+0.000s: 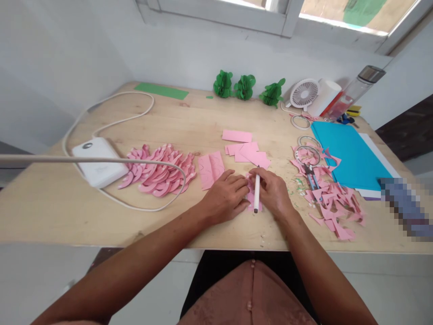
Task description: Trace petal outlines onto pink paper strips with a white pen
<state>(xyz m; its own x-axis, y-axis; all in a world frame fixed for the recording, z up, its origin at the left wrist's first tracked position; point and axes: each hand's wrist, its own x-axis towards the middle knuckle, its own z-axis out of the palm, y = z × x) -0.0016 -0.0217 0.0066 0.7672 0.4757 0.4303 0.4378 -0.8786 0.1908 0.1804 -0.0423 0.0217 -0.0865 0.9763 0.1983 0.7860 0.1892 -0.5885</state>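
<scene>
Left hand lies flat, fingers together; right hand is curled closed.

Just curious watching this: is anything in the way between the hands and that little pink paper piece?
Nothing visible. The left hand already rests on the pink paper piece, and the right hand holds a white pen over it.

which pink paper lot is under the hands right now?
The small pink piece at the near table edge: the left hand pins it, the right hand holds a white pen over it. The curved-cutout pile, rectangle stack and scraps lie untouched.
</scene>
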